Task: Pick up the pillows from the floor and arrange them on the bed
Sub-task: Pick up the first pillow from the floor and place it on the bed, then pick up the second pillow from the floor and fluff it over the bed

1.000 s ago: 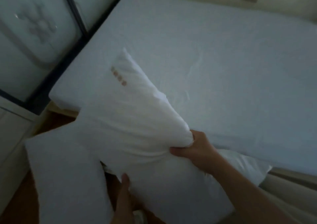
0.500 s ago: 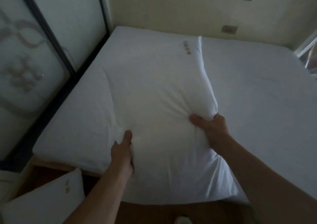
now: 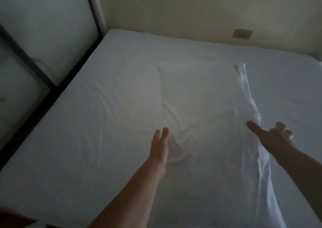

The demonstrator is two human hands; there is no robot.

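A white pillow (image 3: 205,105) lies on the white bed (image 3: 104,123), stretching from the middle toward the near right, with a small row of brown marks at its far right corner. My left hand (image 3: 159,146) hovers at the pillow's near left part, fingers straight and holding nothing. My right hand (image 3: 271,137) is spread at the pillow's right edge, thumb pointing left, fingers apart and not gripping. The picture is blurred, so contact with the fabric is unclear.
A cream wall (image 3: 174,9) with a socket (image 3: 242,34) runs behind the bed. A dark-framed sliding door (image 3: 43,44) stands along the left side. A sliver of brown floor (image 3: 12,219) shows at the near left corner.
Both hands have let go of the pillow, which went from held in the air to lying on the bed. The view has tilted up, and the floor pillow is out of sight.
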